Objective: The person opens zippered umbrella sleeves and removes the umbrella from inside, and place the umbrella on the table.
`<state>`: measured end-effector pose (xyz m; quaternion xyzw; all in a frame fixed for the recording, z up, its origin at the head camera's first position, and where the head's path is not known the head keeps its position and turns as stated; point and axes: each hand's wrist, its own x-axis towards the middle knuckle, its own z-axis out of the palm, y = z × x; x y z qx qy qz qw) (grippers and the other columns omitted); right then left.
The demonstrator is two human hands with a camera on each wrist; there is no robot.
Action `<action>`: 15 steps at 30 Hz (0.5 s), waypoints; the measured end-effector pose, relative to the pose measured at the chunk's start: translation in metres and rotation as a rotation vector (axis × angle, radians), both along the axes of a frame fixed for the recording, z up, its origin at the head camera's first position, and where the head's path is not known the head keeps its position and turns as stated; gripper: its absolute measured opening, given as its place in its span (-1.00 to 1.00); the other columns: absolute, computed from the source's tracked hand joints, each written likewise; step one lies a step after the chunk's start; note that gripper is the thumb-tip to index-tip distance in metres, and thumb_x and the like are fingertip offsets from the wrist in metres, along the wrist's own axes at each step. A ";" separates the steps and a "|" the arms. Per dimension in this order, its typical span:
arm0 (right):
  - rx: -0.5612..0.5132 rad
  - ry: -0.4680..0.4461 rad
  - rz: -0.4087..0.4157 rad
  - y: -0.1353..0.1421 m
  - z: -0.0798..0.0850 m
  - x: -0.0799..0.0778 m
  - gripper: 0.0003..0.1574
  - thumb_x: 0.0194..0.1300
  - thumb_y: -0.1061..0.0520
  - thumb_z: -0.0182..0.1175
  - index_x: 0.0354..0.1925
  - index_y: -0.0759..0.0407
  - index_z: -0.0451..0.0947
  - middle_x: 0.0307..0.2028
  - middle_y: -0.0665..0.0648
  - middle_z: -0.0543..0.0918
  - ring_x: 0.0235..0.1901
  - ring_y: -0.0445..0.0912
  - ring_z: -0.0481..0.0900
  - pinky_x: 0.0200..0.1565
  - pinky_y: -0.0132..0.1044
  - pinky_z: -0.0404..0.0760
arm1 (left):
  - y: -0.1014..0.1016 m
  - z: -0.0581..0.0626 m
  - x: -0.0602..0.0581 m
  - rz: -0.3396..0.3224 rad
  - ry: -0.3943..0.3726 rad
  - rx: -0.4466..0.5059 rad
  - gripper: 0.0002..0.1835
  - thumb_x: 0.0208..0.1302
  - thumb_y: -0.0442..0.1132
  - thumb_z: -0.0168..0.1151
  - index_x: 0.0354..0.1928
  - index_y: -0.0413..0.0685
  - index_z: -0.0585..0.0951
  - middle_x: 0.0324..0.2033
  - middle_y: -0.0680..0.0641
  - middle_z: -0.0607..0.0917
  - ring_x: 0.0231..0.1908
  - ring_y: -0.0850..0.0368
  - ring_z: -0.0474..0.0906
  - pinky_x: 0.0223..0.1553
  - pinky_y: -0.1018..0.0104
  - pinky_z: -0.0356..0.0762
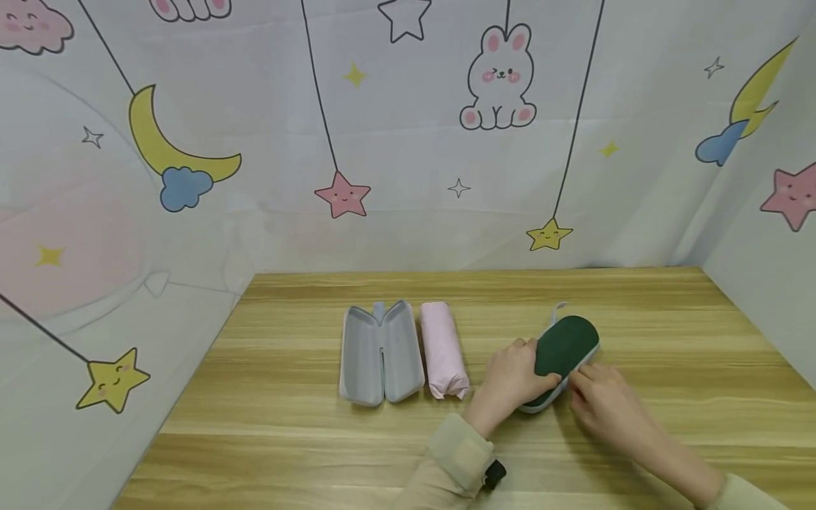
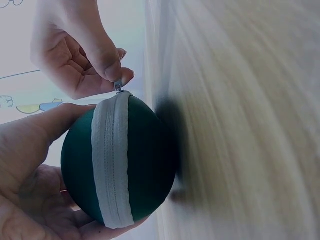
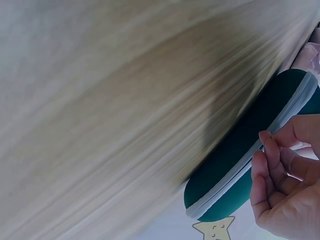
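Well to the left of the green case (image 1: 569, 343), the grey case (image 1: 362, 358) is lying open on the table (image 1: 268, 439). Nearer the green case, on that same side, the pink bundle (image 1: 443, 347) is resting beside the grey one; a leftward slip of the left arm could be nudging it out of place.

Along the green case's left flank, the left hand (image 1: 513, 375) is gripping, fingers curling round that side and thumb pressing on top. If that hold is too light, the rounded shell could be rolling or swivelling under a sideways tug. The green case itself is sitting low over the table, slanting away to the right (whether its underside is fully touching, I cannot tell). At its far end a pale strap (image 1: 560, 307) is sticking up, probably too far off to be snagging.

On the green case's right side, the right hand (image 1: 602, 404) is pinching the small zipper pull (image 2: 118, 85) between thumb and forefinger, the other fingers folding in. With so little metal to hold, the pinch could be slipping; a skewed pull could be jamming along the curving zipper band (image 2: 111, 165).
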<state>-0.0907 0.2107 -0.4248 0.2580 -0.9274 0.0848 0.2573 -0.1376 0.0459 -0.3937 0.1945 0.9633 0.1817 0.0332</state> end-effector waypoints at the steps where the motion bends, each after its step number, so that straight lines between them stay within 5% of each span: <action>1: 0.001 -0.003 -0.001 0.000 0.000 0.000 -0.60 -0.21 0.34 0.37 -0.62 -0.07 0.38 -0.61 -0.22 0.26 -0.51 -0.32 0.14 -0.44 -0.41 0.13 | 0.000 0.000 0.000 0.000 0.001 0.001 -0.30 0.12 0.26 0.27 0.25 0.10 0.49 0.03 0.10 0.64 -0.02 0.23 0.60 -0.06 0.35 0.55; 15: 0.007 -0.015 0.014 -0.006 0.001 0.005 -0.64 -0.18 0.33 0.37 -0.61 -0.05 0.41 -0.60 -0.22 0.31 -0.51 -0.33 0.17 -0.43 -0.41 0.19 | 0.000 0.000 0.000 -0.002 0.009 -0.018 -0.30 0.13 0.28 0.25 0.26 0.09 0.49 0.05 0.10 0.64 0.00 0.23 0.60 -0.03 0.35 0.55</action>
